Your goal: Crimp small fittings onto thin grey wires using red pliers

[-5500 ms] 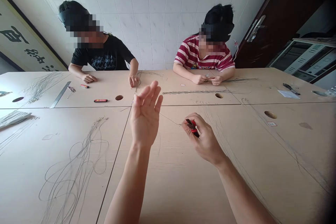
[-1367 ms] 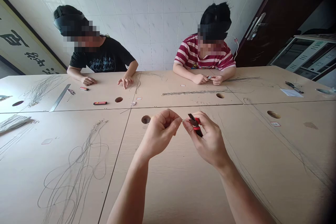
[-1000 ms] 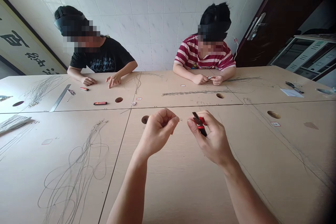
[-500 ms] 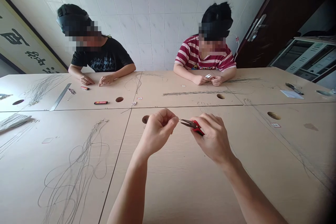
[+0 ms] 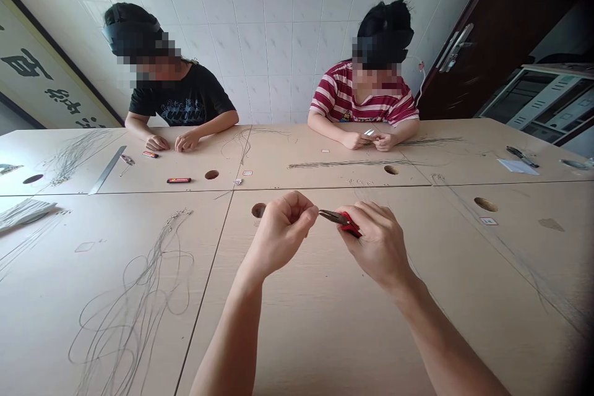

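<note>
Centre of frame: left hand [image 5: 288, 228], thumb and fingertips pressed together; anything pinched there too small to tell. Right hand [image 5: 375, 241] curled around red-handled pliers [image 5: 335, 217], tips at the left fingertips. Cord bundle [image 5: 143, 284] loosely looped on tabletop [image 5: 297, 334], lower left.

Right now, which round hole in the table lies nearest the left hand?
The hole just beyond the left hand, which partly hides it; the other holes show whole.
</note>
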`<action>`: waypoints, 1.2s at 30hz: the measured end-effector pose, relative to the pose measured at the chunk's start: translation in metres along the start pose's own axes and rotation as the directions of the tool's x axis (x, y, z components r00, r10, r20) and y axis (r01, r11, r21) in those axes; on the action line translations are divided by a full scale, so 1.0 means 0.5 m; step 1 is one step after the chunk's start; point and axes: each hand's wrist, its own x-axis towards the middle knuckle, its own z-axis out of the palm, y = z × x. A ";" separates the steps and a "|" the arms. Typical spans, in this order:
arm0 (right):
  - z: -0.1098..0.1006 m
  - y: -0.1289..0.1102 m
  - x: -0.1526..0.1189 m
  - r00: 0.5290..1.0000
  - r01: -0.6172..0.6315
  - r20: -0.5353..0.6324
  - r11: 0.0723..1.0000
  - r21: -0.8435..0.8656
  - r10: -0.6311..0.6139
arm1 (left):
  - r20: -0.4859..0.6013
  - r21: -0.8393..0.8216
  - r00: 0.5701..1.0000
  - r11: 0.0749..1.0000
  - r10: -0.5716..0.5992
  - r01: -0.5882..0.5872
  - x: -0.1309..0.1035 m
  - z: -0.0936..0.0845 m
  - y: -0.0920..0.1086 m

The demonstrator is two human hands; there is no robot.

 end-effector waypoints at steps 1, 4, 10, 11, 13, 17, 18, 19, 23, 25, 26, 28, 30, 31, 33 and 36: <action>0.000 0.000 0.000 1.000 -0.001 0.000 1.000 0.000 0.001 | 0.001 -0.001 1.000 1.000 0.001 -0.001 0.000 0.000 0.000; 0.001 0.001 0.000 1.000 0.000 0.001 1.000 -0.003 0.000 | 0.002 0.000 1.000 1.000 0.000 0.000 0.000 -0.001 -0.001; 0.002 0.002 -0.001 1.000 -0.002 -0.009 1.000 -0.004 0.002 | -0.004 0.014 1.000 1.000 -0.014 0.014 0.001 -0.001 -0.002; 0.002 0.002 -0.002 1.000 -0.004 -0.007 1.000 0.000 0.004 | -0.006 0.015 1.000 1.000 -0.017 0.017 0.001 -0.001 -0.002; 0.002 0.003 -0.002 1.000 -0.006 -0.003 1.000 0.006 0.006 | -0.010 0.017 1.000 1.000 -0.020 0.021 0.003 0.000 -0.002; 0.002 0.005 -0.003 1.000 -0.009 0.007 1.000 0.005 0.009 | -0.010 0.020 1.000 1.000 -0.019 0.019 0.004 0.000 -0.002; 0.002 0.005 -0.003 1.000 -0.012 0.010 1.000 0.004 0.011 | -0.008 0.019 1.000 1.000 -0.019 0.019 0.004 0.000 -0.002; 0.002 0.005 -0.003 1.000 -0.013 0.013 1.000 0.003 0.013 | -0.006 0.018 1.000 1.000 -0.019 0.019 0.003 0.000 -0.002; 0.002 0.005 -0.003 1.000 -0.015 0.015 1.000 0.009 0.015 | 0.002 0.015 1.000 1.000 -0.009 0.009 0.002 0.000 -0.003; 0.002 0.004 -0.002 1.000 -0.016 0.013 1.000 0.011 0.016 | 0.003 0.014 1.000 1.000 -0.003 0.003 0.002 0.001 -0.003; 0.001 0.004 -0.002 1.000 -0.018 0.013 1.000 0.012 0.017 | 0.002 0.015 1.000 1.000 -0.001 0.001 0.002 0.001 -0.003; 0.000 0.003 -0.002 1.000 -0.023 0.021 1.000 0.010 0.023 | 0.002 0.020 1.000 1.000 -0.003 0.003 0.003 0.002 -0.002; 0.000 0.003 -0.002 0.999 -0.028 0.035 1.000 0.007 0.028 | 0.002 0.026 1.000 1.000 -0.009 0.009 0.003 0.003 -0.001; 0.000 0.003 -0.002 0.999 -0.029 0.040 1.000 0.005 0.029 | 0.002 0.027 1.000 1.000 -0.010 0.010 0.003 0.003 0.000; 0.000 0.004 -0.003 0.999 -0.030 0.041 1.000 0.001 0.030 | -0.001 0.028 1.000 1.000 -0.011 0.011 0.003 0.003 0.000; 0.001 0.006 -0.004 0.999 -0.037 0.039 0.999 -0.004 0.037 | -0.003 0.030 1.000 1.000 -0.008 0.008 0.003 0.003 -0.001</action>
